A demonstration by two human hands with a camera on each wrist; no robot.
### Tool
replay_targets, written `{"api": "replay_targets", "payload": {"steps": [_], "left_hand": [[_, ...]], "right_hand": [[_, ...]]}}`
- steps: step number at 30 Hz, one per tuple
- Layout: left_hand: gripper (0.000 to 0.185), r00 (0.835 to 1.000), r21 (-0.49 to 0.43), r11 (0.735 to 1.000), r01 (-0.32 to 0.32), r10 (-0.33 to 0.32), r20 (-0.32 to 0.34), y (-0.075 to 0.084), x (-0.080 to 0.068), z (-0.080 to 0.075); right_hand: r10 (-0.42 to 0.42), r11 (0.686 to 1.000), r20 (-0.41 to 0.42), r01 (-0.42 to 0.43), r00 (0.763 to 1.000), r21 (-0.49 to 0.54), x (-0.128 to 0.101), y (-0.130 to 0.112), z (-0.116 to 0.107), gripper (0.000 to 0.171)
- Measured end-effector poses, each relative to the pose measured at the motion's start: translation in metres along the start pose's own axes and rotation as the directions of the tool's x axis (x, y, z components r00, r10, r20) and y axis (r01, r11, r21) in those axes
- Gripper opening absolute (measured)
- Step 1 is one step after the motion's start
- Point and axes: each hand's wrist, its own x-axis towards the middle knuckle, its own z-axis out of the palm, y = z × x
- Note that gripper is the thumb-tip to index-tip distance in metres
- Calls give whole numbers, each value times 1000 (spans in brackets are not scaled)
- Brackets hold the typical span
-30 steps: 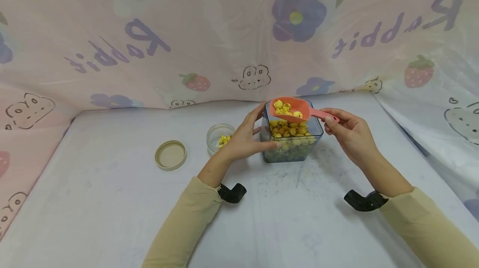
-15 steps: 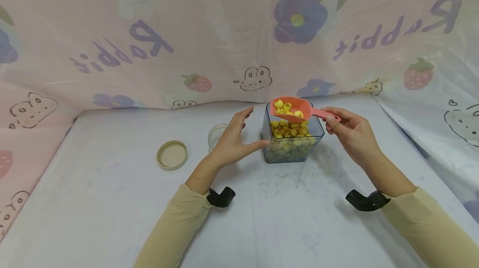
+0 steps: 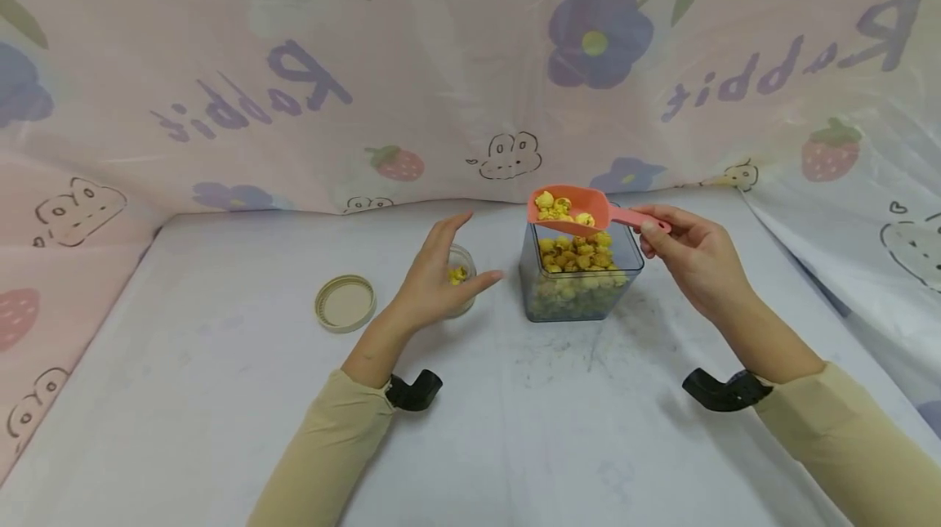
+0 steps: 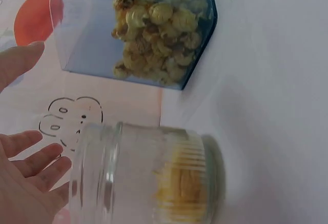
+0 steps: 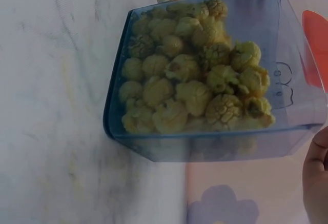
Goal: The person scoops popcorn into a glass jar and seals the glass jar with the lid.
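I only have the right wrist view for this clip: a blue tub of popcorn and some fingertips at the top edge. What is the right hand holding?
Observer: The right hand pinches the handle of a pink scoop loaded with popcorn, above the blue tub.
Operator: And those fingertips?
Observer: They belong to the left hand, open beside a small glass jar.
Operator: Is the jar lidded?
Observer: No, a beige lid lies on the table to its left.
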Motion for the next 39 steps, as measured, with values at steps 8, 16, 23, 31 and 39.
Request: {"api": "replay_targets", "payload": {"steps": [8,16,23,31,39], "left_hand": [[83,999,-11,1000,20,-21,-31,-8,-6,-9],[84,999,-29,999,31,-32,-35,-14,-10,-13],[85,998,-28,999,32,-33,-52,-18,-13,-16],[86,997,-13,999,48,-49,-62,-24,-19,-19],[88,997,-2,999,52,-52,-54,-31,-24,-22]], "right_hand": [[-21,1000,49,22,999,-13,8,-3,8,20],[-7,1000,59,8,998,-22,11,-4,14,20],[7,997,53,-3,999,-76,15,-4,21,20],[6,981,45,3,999,-194,21,-6,29,19],[42,949,20,-34,999,-313,28,-9,39,25]]}}
